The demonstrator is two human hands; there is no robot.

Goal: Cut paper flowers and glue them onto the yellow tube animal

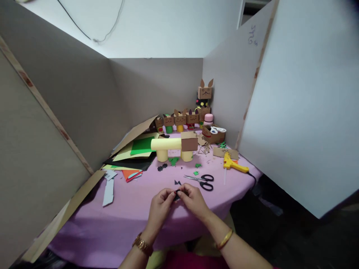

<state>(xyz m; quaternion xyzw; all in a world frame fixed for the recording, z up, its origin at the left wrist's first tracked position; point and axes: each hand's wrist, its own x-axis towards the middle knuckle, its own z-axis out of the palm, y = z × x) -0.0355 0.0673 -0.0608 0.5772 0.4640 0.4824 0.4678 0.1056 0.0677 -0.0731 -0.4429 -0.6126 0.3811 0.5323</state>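
Observation:
My left hand (162,201) and my right hand (193,198) meet near the table's front edge, both pinching a small piece of black paper (176,196) between them. Its exact shape is mostly covered by my fingers. Just beyond my fingertips lie small black paper triangles (176,182). Black-handled scissors (202,181) rest to the right of them, blades pointing left. Farther back stands a figure with a pale yellow paper tube body (166,144), short yellow tube legs, and a brown cardboard box head (189,143) at its right end.
A yellow glue gun (234,164) lies at the right, its cord hanging over the edge. Coloured paper sheets (143,145) are stacked at left. Several cardboard animal figures (180,120) line the back beside a cardboard box (214,134) with white scissors (218,129). Grey partitions (157,82) enclose the table.

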